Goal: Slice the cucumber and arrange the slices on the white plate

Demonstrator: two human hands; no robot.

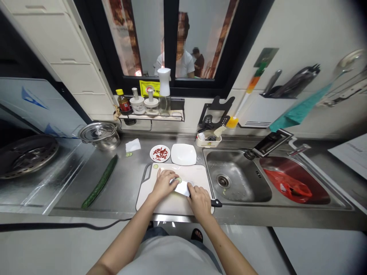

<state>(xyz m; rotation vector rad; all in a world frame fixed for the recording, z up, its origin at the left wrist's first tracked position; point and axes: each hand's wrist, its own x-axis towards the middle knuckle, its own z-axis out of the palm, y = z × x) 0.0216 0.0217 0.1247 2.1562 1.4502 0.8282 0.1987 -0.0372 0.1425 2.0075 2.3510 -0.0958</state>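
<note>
My right hand (200,201) is closed around the black handle of a kitchen knife (181,188), its fingers near the start of the blade. The broad blade lies over the white cutting board (200,175) and points left. On the same board, my left hand (164,184) has its fingers bent and pressed together on a small green cucumber piece (179,180) beside the blade. The fingers partly hide that piece. One cucumber slice (155,166) rests at the board's upper left corner. A whole cucumber (101,182) lies on the steel counter to the left.
Behind the board stand a plate of red bits (159,153) and a white plate (184,154). Cucumber slices (129,154) lie by a white tissue (133,145). At right is the sink (237,175) with a red bag (286,185); a lidded pot (100,135) is at left.
</note>
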